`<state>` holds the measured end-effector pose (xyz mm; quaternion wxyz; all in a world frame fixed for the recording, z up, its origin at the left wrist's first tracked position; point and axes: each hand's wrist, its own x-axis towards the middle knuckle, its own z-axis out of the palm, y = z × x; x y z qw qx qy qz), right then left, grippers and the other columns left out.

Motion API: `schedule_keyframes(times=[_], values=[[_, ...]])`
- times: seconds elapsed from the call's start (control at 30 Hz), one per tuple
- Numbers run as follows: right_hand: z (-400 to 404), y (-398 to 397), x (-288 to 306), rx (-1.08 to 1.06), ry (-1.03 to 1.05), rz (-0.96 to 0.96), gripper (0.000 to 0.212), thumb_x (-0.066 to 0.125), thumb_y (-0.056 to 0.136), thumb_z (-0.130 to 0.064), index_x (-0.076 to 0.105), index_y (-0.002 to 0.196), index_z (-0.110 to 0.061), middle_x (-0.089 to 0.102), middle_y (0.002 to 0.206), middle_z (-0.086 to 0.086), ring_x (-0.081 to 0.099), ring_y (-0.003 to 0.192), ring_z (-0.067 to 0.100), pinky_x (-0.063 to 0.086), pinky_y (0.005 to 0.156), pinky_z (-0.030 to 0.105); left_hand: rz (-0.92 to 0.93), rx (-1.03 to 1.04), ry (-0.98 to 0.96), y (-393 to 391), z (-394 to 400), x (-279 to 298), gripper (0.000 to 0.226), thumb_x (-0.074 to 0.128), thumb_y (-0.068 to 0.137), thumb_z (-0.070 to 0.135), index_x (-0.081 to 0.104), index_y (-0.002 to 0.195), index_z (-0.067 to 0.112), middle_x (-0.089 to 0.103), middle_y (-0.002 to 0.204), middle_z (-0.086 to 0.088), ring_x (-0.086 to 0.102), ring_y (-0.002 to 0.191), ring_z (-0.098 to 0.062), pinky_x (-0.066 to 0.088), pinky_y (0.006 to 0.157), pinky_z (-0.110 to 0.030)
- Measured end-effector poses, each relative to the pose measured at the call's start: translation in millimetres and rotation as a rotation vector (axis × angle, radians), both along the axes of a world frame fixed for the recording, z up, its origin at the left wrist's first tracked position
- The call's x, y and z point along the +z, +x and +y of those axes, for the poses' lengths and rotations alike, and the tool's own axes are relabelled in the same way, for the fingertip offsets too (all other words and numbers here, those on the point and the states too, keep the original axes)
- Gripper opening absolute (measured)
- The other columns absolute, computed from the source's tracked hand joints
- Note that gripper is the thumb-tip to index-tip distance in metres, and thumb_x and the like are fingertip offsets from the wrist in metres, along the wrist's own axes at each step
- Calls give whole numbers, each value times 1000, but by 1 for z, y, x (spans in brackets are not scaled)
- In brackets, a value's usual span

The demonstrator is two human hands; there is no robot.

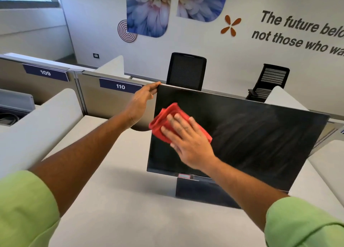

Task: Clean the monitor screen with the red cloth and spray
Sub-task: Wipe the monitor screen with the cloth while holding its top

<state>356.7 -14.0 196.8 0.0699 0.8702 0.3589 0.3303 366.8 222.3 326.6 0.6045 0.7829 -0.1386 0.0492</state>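
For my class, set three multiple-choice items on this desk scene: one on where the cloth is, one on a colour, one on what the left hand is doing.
1. Where is the cloth?
A. on the desk
B. against the screen's left part
C. over a chair

2. What colour are the person's sleeves?
A. green
B. blue
C. white

3. What is the left hand doing?
A. hanging idle
B. holding a spray bottle
C. gripping the monitor's top left corner

Answers:
1 B: the right hand presses the red cloth flat on the monitor.
2 A: both sleeves are light green.
3 C: the left hand curls over that corner; no spray bottle shows.
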Motion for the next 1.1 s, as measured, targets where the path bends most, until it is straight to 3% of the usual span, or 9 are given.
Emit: schedule_keyframes(times=[0.17, 0.3, 0.4, 0.5, 0.63, 0.8, 0.93, 1.1], values=[[-4, -36, -82, 149, -349, 155, 81, 63, 104, -29, 18, 170, -26, -4, 180, 5, -7, 167, 29, -8, 134, 51, -11, 17, 46, 0, 4, -3, 45, 23, 109, 17, 40, 151, 16, 43, 155, -4, 37, 145, -19, 24, 121, -35], [2, -42, -87, 123, -388, 215, 91, 71, 100, -25, 14, 171, -24, -5, 180, 4, -6, 166, 29, -5, 131, 50, -3, 14, 95, 0, 8, -1, 45, 23, 110, 20, 37, 153, 17, 41, 157, -4, 36, 145, -21, 23, 123, -44], [20, -40, -79, 110, -370, 240, 86, 67, 102, -27, 15, 171, -23, 5, 180, 3, -3, 166, 29, 2, 134, 51, -7, 24, 106, 1, 3, 0, 45, 23, 110, 19, 36, 153, 16, 40, 157, -4, 36, 146, -21, 23, 123, -41], [30, -43, -83, 60, -384, 268, 83, 62, 106, -34, 12, 171, -23, 3, 180, 3, -6, 167, 29, 11, 134, 53, 2, 71, 41, 1, -2, -1, 44, 24, 110, 18, 40, 151, 14, 43, 155, -5, 38, 145, -20, 25, 120, -37], [18, -48, -85, 64, -389, 283, 88, 65, 102, -36, 13, 171, -21, 6, 180, 3, -6, 166, 28, 4, 134, 52, -12, 89, 23, 0, -5, -6, 44, 25, 110, 19, 38, 152, 14, 43, 156, -4, 38, 145, -19, 26, 118, -33], [-30, -64, -93, 22, -399, 333, 105, 78, 93, -28, 9, 171, -23, 3, 180, 3, -5, 167, 27, 1, 132, 52, -4, 86, -29, 4, -9, -6, 45, 26, 109, 12, 39, 152, 12, 45, 153, -3, 40, 143, -16, 29, 109, -19], [-75, -84, -97, -40, -356, 347, 114, 84, 86, -19, 11, 172, -25, 2, 181, 0, -1, 167, 27, 3, 129, 52, -28, 84, -17, 6, -6, -8, 45, 26, 109, 14, 41, 151, 13, 47, 152, -3, 42, 141, -16, 31, 112, -24], [-125, -105, -100, -134, -334, 352, 110, 81, 88, -18, 11, 171, -28, 6, 180, -1, 6, 167, 28, 9, 129, 53, -38, 84, -32, 5, -6, -7, 43, 26, 108, 15, 46, 146, 13, 52, 144, 1, 46, 134, -10, 33, 103, -12]])
